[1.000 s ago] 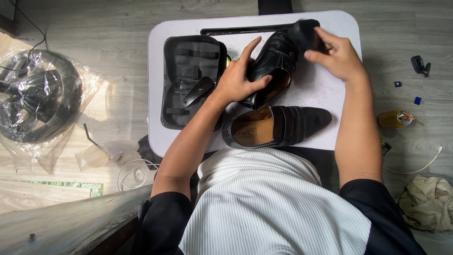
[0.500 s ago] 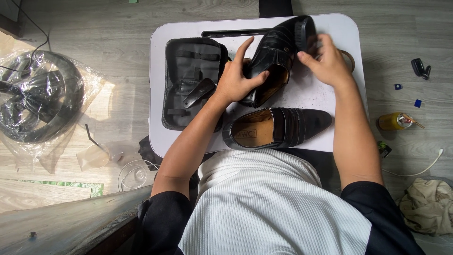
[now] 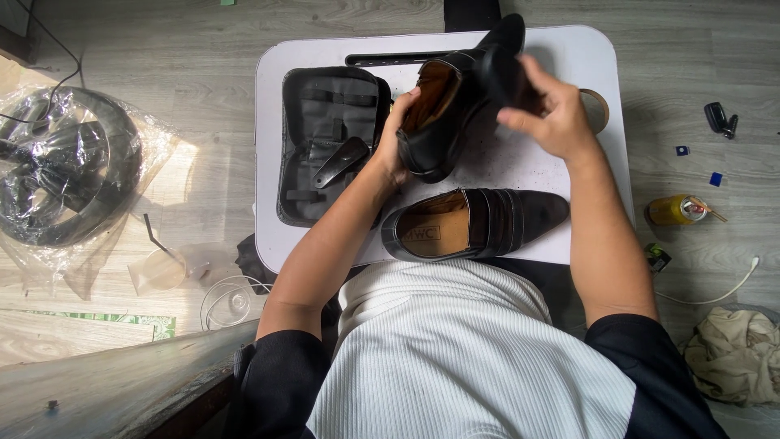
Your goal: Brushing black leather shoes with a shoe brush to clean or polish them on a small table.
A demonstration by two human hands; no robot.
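My left hand (image 3: 396,140) grips the heel of a black leather loafer (image 3: 445,104) held tilted above a small white table (image 3: 561,57), its opening turned towards me. My right hand (image 3: 549,114) presses a dark cloth or pad (image 3: 505,75) against the shoe's front upper. A second black loafer (image 3: 479,223) lies on its sole near the table's front edge, toe pointing right. At the table's left lies an open black zip case (image 3: 325,142) with a metal shoehorn (image 3: 341,160) on it.
A small round tin (image 3: 600,108) sits on the table behind my right hand. On the floor: a plastic-wrapped black fan (image 3: 69,167) at left, a plastic cup with straw (image 3: 162,268), a yellow can (image 3: 674,210), a crumpled beige cloth (image 3: 735,354), small black items (image 3: 720,119).
The held shoe has been turned from lying across to more upright, its opening now facing me. My right hand has shifted down along its front with the cloth.
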